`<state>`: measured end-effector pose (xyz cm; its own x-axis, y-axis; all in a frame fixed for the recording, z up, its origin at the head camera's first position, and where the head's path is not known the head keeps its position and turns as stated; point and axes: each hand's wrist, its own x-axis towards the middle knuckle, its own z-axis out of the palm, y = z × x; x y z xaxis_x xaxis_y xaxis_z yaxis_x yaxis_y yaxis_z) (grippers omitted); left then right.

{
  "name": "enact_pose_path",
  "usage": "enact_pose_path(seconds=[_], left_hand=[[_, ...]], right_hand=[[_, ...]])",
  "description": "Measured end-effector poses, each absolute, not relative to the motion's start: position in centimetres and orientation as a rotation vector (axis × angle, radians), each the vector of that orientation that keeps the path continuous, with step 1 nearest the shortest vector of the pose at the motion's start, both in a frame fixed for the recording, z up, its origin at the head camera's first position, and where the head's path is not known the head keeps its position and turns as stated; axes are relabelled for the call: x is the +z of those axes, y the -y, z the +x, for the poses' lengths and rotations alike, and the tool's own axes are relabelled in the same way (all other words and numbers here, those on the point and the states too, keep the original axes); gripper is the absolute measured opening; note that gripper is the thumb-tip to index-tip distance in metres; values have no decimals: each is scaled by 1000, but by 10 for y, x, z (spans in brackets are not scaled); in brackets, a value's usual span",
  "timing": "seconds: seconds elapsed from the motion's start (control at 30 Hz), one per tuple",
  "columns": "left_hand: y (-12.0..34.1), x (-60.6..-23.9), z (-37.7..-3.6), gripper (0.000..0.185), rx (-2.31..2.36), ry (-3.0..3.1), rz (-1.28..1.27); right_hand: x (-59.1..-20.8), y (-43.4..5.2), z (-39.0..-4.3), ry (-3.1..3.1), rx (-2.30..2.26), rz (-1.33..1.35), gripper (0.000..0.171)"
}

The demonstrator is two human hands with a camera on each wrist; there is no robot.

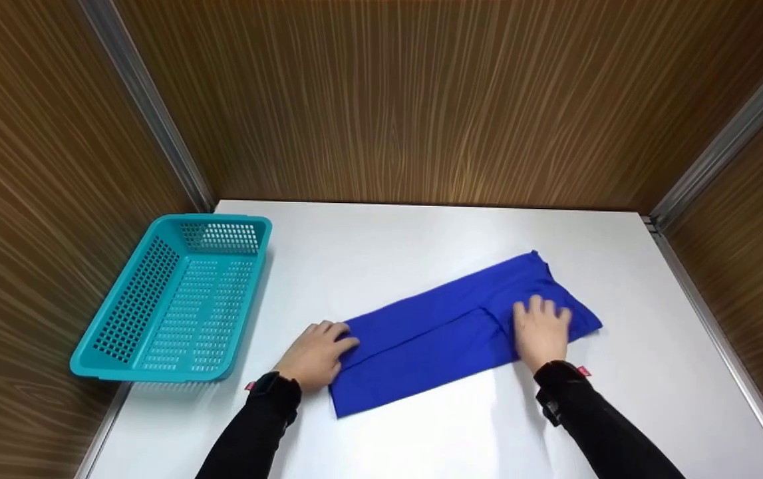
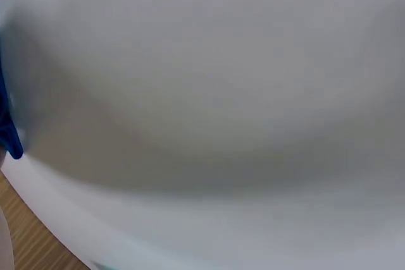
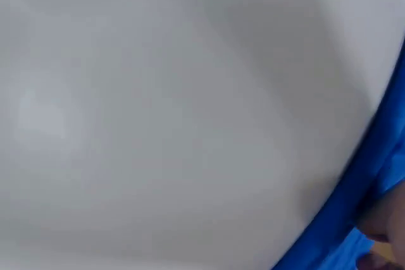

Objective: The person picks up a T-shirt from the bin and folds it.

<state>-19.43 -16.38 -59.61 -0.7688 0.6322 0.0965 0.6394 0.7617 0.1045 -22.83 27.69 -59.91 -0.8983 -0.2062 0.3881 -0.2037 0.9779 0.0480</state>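
A blue cloth (image 1: 421,332), folded into a long strip, lies slantwise on the white table. Its right end flares into a loose, wrinkled corner, and an inner fold edge runs along the middle. My left hand (image 1: 314,354) grips the strip's left end, thumb and fingers at the edge. On the right part, my right hand (image 1: 542,331) has bent fingers holding the fabric, with creases around them. In the left wrist view only a bit of the blue cloth (image 2: 7,128) shows. The right wrist view has the cloth's edge (image 3: 335,222) beside part of my right hand (image 3: 387,222).
A teal plastic basket (image 1: 248,319) with perforated sides stands at the table's left, with nothing in it. Wood-grain panels (image 1: 388,100) wall in the back and both sides of the white table (image 1: 328,253). Metal strips (image 1: 720,326) run along the edges.
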Motion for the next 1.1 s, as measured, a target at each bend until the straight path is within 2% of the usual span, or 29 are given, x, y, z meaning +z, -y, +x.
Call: enact_pose_path(seconds=[0.07,0.23,0.47,0.7,0.83,1.03,1.1], left_hand=[[161,-594,-191,40,-210,2925,-1014],[159,-585,-187,33,-233,2952,-1016],[156,-579,-181,29,-242,2922,-1145],[142,-579,-174,43,-211,2933,-1285],[131,-577,-169,50,-207,2902,-1400],[105,-578,-157,53,-63,2757,-1601],[96,-578,-155,55,-5,2708,-1645]], right_hand=[[-601,-263,-226,2709,48,296,17],[-602,-239,-222,2751,77,268,47],[-580,-221,-238,3078,126,371,62],[-573,-197,-260,3415,319,399,78],[-574,-178,-267,3407,365,543,76],[-577,-149,-266,3256,289,1046,62],[-578,-144,-267,3196,195,1095,58]])
